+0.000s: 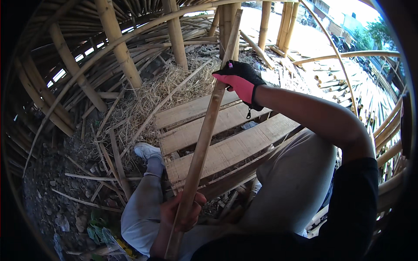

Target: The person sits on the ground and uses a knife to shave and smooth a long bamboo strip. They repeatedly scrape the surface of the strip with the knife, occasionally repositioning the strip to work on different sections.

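Note:
A long split bamboo strip [202, 145] slants up and away from my lap, across a slatted wooden bench. My left hand [182, 212], bare, has its fingers wrapped round the strip's near part, just short of the bench. Farther up, my right hand [241, 81] wears a pink and black glove. Its thumb lies along the strip and its fingers close over the far side. The bench's pale planks [230, 141] lie beneath the strip, with gaps between them. Beyond my right hand the strip's far end rises in front of a bamboo post.
Upright bamboo posts [117, 43] stand at the back and left. Dry shavings [152, 93] heap behind the bench. Cut bamboo poles [337, 82] lie at the far right. My left shoe [148, 151] rests by the bench's left end, near loose strips [93, 200] on dark, stony ground.

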A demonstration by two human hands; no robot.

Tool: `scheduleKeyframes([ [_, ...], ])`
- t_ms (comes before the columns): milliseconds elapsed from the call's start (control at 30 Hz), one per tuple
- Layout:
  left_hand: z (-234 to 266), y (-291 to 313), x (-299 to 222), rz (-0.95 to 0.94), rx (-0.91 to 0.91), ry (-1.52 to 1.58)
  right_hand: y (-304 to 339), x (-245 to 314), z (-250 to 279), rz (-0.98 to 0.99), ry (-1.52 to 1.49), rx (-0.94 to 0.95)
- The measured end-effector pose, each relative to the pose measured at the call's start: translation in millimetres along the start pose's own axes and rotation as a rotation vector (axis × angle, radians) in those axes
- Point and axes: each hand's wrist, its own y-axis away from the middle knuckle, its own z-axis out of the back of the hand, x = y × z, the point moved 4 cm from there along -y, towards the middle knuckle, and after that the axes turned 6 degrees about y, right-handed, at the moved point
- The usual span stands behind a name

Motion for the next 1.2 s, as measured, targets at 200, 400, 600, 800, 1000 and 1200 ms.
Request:
scheduleKeyframes([
  [200,0.4,3.1,0.1,-0.063,-0.132,0.135,2.7,-42.6,-29.8,-0.151,0.132,0.146],
  [400,7.5,18.9,-4.9,-0.035,-0.147,0.367,21.7,-43.2,-49.8,0.016,0.825,0.203],
  [600,14.0,24.0,-9.7,-0.125,-0.34,0.043,66.9,-18.0,-65.7,0.272,0.897,0.419],
  [800,15.8,28.4,-17.6,-0.114,-0.271,0.175,116.9,33.2,-112.2,0.195,0.83,0.771],
  [1000,17.5,26.4,-3.3,-0.035,-0.119,0.502,152.8,50.7,-129.4,0.542,0.965,1.007],
  [1200,23.8,32.0,-16.6,-0.046,0.041,0.609,128.6,13.0,-137.2,0.775,0.997,0.783],
])
